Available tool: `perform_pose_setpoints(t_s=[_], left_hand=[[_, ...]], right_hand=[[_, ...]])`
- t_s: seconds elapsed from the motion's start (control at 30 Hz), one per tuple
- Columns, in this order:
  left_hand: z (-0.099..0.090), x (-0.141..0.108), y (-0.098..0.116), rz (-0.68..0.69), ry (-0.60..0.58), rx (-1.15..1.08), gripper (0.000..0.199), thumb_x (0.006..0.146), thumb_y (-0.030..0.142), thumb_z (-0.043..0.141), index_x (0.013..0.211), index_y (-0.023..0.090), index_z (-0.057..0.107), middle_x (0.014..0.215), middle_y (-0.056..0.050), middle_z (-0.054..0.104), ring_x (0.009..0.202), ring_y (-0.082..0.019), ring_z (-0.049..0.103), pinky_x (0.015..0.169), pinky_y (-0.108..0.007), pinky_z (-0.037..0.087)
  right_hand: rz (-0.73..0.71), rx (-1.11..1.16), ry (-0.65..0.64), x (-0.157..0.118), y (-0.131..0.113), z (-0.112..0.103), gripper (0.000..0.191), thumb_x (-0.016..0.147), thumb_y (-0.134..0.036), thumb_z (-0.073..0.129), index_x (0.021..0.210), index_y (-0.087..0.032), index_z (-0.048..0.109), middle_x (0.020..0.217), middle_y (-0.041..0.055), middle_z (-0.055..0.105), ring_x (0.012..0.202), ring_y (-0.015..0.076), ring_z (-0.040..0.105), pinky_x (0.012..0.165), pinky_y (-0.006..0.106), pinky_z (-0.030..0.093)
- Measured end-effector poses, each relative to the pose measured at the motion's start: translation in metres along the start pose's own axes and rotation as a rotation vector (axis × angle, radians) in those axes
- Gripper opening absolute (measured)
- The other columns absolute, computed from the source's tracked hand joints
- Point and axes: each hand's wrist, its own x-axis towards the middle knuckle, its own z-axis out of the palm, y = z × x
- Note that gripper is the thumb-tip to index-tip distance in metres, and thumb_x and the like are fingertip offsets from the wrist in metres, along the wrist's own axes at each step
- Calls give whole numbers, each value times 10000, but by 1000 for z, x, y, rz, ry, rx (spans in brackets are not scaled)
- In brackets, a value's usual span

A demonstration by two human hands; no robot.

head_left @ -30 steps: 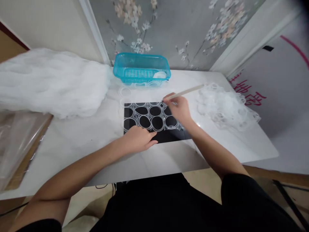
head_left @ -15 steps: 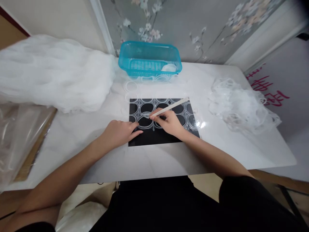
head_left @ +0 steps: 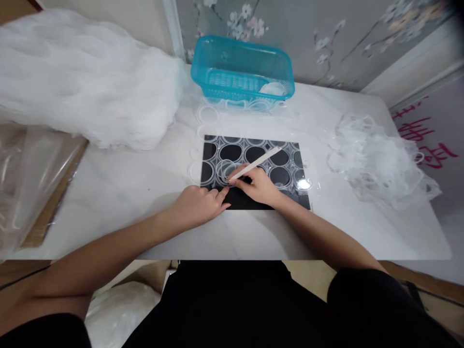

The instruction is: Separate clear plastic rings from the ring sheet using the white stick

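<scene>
My right hand (head_left: 259, 186) is closed on a flat off-white stick (head_left: 258, 162), its upper end slanting away to the right. At its fingertips, loose clear rings (head_left: 226, 169) rise a little from a clear plastic sheet of joined rings (head_left: 267, 169). That sheet lies over a black rectangular mat (head_left: 246, 200) and extends past its left and far edges. My left hand (head_left: 203, 205) rests at the mat's near left part, index finger stretched toward the right fingertips and thumb apart. I see nothing held in it; its other fingers are curled.
A blue plastic basket (head_left: 242, 92) with a white round piece in it stands behind the mat. A large white pile (head_left: 83, 82) fills the far left. Clear ring scraps (head_left: 377, 159) are heaped at right. Plastic-covered cardboard (head_left: 47, 193) lies on the left of the white table (head_left: 137, 169).
My left hand has slid right along the mat's near side, closer to my right hand. Rings at the stick's lower end now stand out more. The camera view has shifted.
</scene>
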Motion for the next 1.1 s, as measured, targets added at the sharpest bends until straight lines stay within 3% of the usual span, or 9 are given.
perform_pose_setpoints(t_s=[0.4,0.6,0.77,0.9,1.0,1.1], left_hand=[[-1,4,1,-46,-79,-64,487,952,428,391,1250,86,568,695,-68,685,572,-232,648,425,-290,319],[-4,8,-3,-66,-172,-142,483,943,455,398,1259,131,567,728,-84,707,638,-246,669,475,-283,354],[-7,9,-5,-73,-209,-196,488,941,447,403,1281,125,543,768,-103,709,666,-245,669,534,-292,403],[-10,11,-11,-40,-233,-237,496,933,465,384,1269,143,557,736,-92,697,650,-240,658,533,-291,397],[-13,12,-14,-36,-248,-269,502,910,457,413,1285,155,555,681,-79,677,627,-228,646,531,-283,386],[-14,12,-14,-27,-266,-285,527,909,438,406,1311,121,533,637,-73,658,592,-218,630,516,-282,376]], right_hand=[[-115,-97,-22,-2,3,2,101,873,-203,572,862,-207,672,877,28,722,878,195,632,823,364,502],[-171,-233,2,-3,7,2,161,917,-216,504,910,-214,664,904,30,727,893,199,614,849,380,494],[-295,-412,-43,-12,5,5,188,922,-238,484,985,-221,660,1049,60,712,1141,256,531,930,429,434],[-279,-538,-101,-5,4,2,172,916,-227,497,993,-223,650,1014,84,713,1072,284,533,893,476,402],[-277,-538,1,32,14,-24,157,920,-217,491,957,-232,643,937,66,700,1014,272,537,885,475,404],[-218,-452,334,86,25,-68,195,952,-308,451,928,-210,618,957,59,654,991,216,547,898,401,424]])
